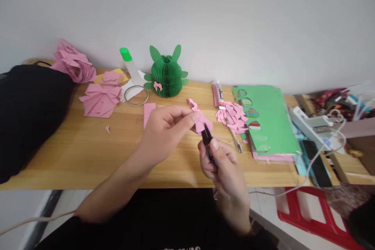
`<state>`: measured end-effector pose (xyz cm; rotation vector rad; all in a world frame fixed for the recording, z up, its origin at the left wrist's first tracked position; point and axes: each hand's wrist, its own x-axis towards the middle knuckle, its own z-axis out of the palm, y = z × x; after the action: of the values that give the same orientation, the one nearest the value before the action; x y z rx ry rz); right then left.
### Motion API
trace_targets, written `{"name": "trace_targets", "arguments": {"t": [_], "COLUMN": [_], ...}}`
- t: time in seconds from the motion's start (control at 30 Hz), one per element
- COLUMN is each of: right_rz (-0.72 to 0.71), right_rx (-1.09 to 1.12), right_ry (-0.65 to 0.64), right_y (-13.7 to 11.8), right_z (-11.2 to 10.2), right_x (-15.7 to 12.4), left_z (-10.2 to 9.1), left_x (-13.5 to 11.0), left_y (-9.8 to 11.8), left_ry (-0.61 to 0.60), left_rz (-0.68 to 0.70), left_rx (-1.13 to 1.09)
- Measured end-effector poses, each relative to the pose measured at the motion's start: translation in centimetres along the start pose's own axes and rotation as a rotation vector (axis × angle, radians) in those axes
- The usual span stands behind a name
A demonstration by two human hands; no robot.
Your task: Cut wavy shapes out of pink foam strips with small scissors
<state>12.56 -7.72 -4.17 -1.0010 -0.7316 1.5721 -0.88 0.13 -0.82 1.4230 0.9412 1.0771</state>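
My left hand pinches a pink paper piece above the middle of the wooden table. A curled pink strip hangs off that piece at its far end. My right hand is closed round small black scissors, whose blades meet the paper's near edge. A flat pink paper piece lies on the table just behind my left hand.
A green honeycomb paper figure stands at the back, with a green-capped glue bottle and a tape ring left of it. Pink folded papers, pink scraps, a glue tube and green sheets lie around. A black bag sits far left.
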Motion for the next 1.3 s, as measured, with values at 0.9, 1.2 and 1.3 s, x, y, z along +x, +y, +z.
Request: {"name": "trace_targets", "arguments": {"t": [0.9, 1.2, 1.3], "right_rz": [-0.027, -0.062, -0.058], "right_rx": [-0.049, -0.019, -0.022], "right_ry": [0.016, 0.051, 0.027], "right_y": [0.3, 0.4, 0.4], "right_z": [0.2, 0.4, 0.3], "right_x": [-1.5, -1.5, -1.5], "left_z": [-0.1, 0.7, 0.4], "left_x": [-1.2, -2.2, -2.1], "left_y": [0.5, -0.4, -0.1], "left_ry": [-0.153, -0.143, -0.144], "left_rz": [0.032, 0.06, 0.101], "left_rx": [-0.067, -0.066, 0.023]}}
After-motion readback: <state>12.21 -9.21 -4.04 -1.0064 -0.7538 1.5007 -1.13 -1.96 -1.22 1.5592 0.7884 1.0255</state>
